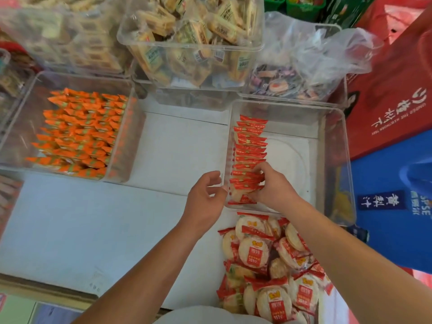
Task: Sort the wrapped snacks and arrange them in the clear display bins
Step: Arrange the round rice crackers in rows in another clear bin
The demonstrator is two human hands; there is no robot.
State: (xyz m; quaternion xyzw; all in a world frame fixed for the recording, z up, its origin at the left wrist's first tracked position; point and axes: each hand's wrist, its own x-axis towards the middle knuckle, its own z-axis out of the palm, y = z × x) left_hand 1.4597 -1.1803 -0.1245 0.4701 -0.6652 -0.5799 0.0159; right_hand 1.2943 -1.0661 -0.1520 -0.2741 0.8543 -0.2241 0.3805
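The right hand [272, 187] is inside a clear bin [333, 146]. Its fingers curl round the near end of a row [250, 146] of red packs and grip it. The packs stand on edge, one behind the other, along the left wall of the bin.

The left hand [205, 198] is just outside that wall. Its fingers are loosely bent and it holds nothing. The fingertips are very near the wall, but I cannot tell if they touch it.

A pile [268, 258] of round white snacks with red labels lies on the desk [93, 218], right in front of the bin and partly under the right arm.

On the left of the desk sits 1 more bin, the orange bin [79, 132], full of orange packs. At the back, a tan bin [191, 31] is full of tan packs. Beside it, a clear bag [311, 50] sits over some mixed snacks. On the right stand a red bag [392, 94] and a blue bag [385, 174].
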